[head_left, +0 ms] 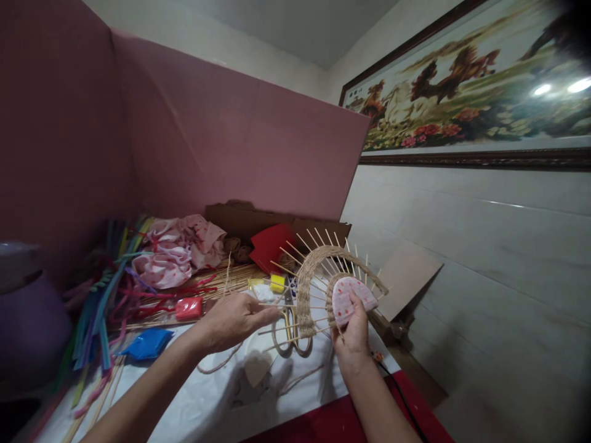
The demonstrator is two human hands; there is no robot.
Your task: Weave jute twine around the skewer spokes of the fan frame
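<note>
My right hand (353, 335) grips a half-round woven fan (303, 301), its thumb on the pale pink fabric centre (344, 300) with red spots. Thin wooden sticks radiate from that centre through an outer band of woven twine, their ends poking out past it. By the fan's left edge, my left hand (235, 321) is closed, with thumb and fingers pressed together near the stick ends. What lies between those fingertips is hidden. Scissors (290, 335) with gold-coloured handles lie beneath the fan. Below my left hand, a length of twine (221, 367) curves across the white table surface.
A heart-shaped pale piece (257, 367) lies near the scissors. To the left are a blue packet (148, 343), a red packet (189, 308), spotted fabric (161, 267) and colourful pipe cleaners (95, 320). Behind stand red card (270, 246) and a pink panel (240, 141).
</note>
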